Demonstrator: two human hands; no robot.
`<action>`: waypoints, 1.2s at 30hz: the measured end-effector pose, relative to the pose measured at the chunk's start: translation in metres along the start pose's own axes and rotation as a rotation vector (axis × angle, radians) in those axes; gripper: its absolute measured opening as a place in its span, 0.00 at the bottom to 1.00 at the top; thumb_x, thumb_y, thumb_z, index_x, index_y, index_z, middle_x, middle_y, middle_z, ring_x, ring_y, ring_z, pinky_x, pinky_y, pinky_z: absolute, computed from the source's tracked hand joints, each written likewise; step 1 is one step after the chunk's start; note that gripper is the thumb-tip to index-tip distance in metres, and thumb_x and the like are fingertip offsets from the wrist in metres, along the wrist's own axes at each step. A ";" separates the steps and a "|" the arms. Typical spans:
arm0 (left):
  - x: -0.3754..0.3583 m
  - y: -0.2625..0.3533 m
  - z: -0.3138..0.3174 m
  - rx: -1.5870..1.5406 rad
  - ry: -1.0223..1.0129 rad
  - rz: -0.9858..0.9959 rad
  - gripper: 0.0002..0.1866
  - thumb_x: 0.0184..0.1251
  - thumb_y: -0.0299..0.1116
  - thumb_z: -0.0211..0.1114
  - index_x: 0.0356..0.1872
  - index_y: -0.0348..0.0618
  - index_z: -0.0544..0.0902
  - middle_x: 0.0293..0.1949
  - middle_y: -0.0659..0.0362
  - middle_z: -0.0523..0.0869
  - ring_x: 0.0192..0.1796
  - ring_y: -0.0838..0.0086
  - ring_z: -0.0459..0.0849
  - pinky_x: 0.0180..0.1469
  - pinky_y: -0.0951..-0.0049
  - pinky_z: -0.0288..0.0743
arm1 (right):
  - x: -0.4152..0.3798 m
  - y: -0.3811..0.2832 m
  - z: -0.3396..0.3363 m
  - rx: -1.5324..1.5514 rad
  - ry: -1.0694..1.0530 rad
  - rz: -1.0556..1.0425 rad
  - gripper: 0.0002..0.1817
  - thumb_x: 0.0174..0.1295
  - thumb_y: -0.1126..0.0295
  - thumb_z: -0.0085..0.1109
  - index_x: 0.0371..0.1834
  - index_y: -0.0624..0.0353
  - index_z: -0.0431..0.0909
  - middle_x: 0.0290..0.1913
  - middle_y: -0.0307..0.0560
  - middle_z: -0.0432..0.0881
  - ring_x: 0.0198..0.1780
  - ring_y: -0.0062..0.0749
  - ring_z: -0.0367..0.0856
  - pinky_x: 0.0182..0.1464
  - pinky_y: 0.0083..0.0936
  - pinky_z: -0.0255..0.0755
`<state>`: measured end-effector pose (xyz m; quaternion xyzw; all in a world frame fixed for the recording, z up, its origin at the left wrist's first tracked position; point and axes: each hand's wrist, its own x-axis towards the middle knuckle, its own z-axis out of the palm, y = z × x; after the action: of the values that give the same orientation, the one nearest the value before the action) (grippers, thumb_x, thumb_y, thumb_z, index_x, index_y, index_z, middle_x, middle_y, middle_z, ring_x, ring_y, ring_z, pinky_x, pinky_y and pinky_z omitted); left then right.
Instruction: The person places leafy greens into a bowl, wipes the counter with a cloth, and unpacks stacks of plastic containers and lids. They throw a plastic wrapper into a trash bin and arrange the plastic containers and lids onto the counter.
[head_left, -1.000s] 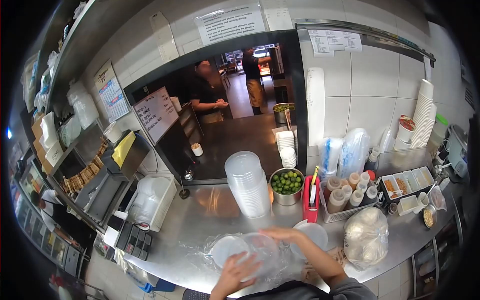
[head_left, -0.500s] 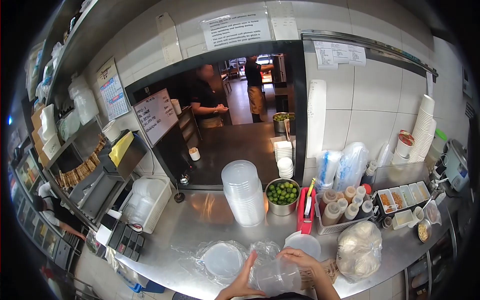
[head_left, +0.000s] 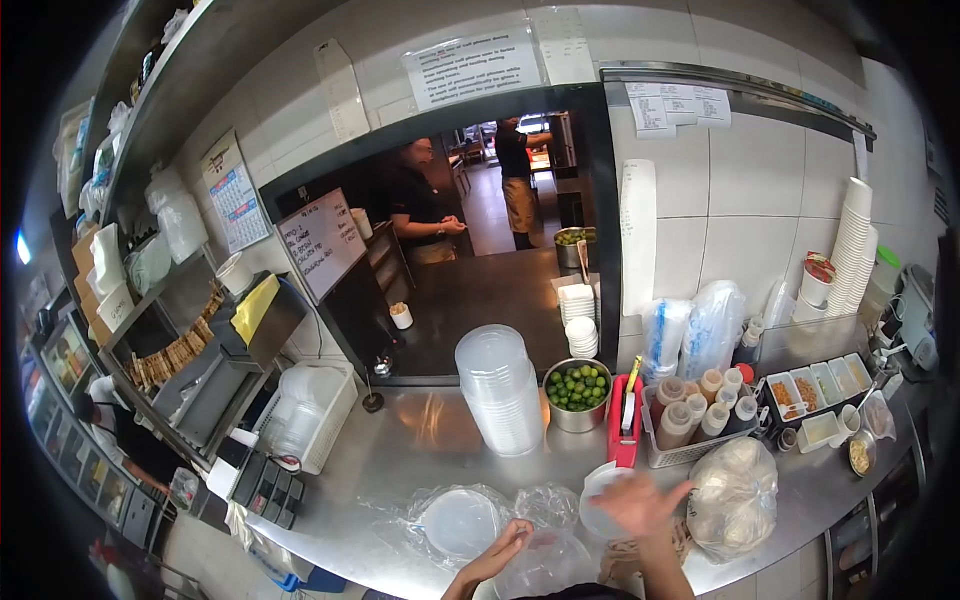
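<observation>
Clear tub [head_left: 548,570] on viewer's side of stack [head_left: 497,395] of containers, slightly right of it. Left hand [head_left: 495,553], directly viewer's side of stack: fingers curled, closed on tub's left rim; tub's body spreads rightward from grip. Right hand [head_left: 645,506], viewer's side and right of stack: blurred, fingers spread wide, empty, overlapping pale disc [head_left: 597,502]. Wrapped disc [head_left: 463,524] on viewer's side of stack, slightly left. Limes [head_left: 578,388] just right of stack.
</observation>
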<state>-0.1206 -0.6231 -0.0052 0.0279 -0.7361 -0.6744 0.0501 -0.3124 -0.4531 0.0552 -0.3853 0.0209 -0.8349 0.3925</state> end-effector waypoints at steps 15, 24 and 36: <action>0.024 -0.017 -0.017 -0.187 -0.214 -0.098 0.26 0.64 0.56 0.51 0.49 0.43 0.65 0.50 0.62 0.65 0.53 0.73 0.66 0.58 0.72 0.56 | -0.053 0.089 -0.053 -1.184 0.473 0.517 0.20 0.63 0.59 0.53 0.19 0.63 0.73 0.14 0.31 0.62 0.20 0.13 0.57 0.20 0.18 0.53; 0.028 0.004 -0.009 -0.051 -0.342 -0.132 0.44 0.55 0.71 0.48 0.60 0.43 0.58 0.59 0.58 0.58 0.64 0.69 0.52 0.63 0.67 0.44 | -0.044 0.077 -0.041 -1.211 0.468 0.595 0.19 0.64 0.59 0.51 0.24 0.63 0.80 0.16 0.27 0.66 0.20 0.11 0.60 0.21 0.15 0.54; 0.034 0.012 -0.005 -0.101 -0.371 -0.081 0.43 0.55 0.68 0.51 0.62 0.43 0.57 0.61 0.58 0.57 0.69 0.68 0.48 0.68 0.61 0.37 | -0.055 0.089 -0.066 -0.868 0.673 0.739 0.18 0.64 0.63 0.49 0.22 0.64 0.78 0.20 0.33 0.73 0.23 0.14 0.67 0.24 0.15 0.60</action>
<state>-0.1529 -0.6311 0.0082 -0.0697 -0.6963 -0.7055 -0.1122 -0.2774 -0.4955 -0.0555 -0.1942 0.6077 -0.6359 0.4343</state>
